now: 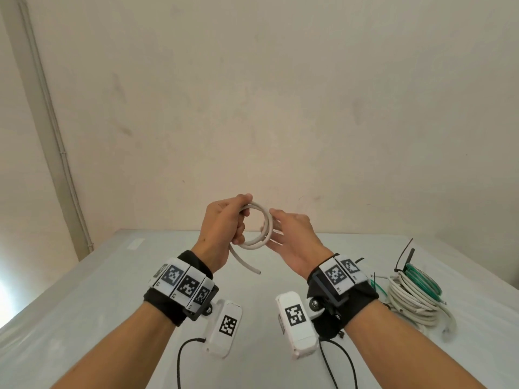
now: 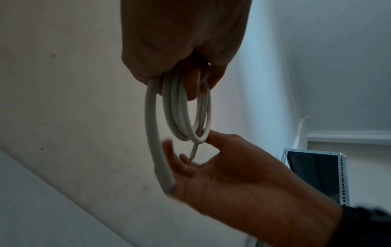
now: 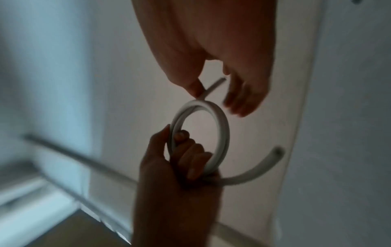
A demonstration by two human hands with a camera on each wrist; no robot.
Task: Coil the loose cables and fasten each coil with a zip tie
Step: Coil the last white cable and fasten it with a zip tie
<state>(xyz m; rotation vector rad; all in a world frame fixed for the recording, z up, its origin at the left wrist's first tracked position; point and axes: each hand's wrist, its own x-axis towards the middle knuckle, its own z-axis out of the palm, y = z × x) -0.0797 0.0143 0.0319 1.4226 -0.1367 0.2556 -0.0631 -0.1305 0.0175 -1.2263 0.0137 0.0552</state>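
Note:
A white cable (image 1: 268,226) is wound into a small coil of a few loops, held up above the grey table (image 1: 112,290). My left hand (image 1: 236,220) grips the coil's left side, fingers curled through the loops (image 3: 190,150). One thick free end (image 1: 247,266) hangs below that hand. My right hand (image 1: 285,233) is at the coil's right side with fingers spread and relaxed; its thumb (image 2: 213,136) touches the loops (image 2: 175,108). A thin cable tip (image 2: 193,152) pokes out between the thumb and fingers. No zip tie is on this coil.
At the table's right edge lies a bundle of white cable (image 1: 412,299) with a green coil (image 1: 425,279) on it, and black zip tie tails (image 1: 404,256) stick up. A pale wall stands just behind the table.

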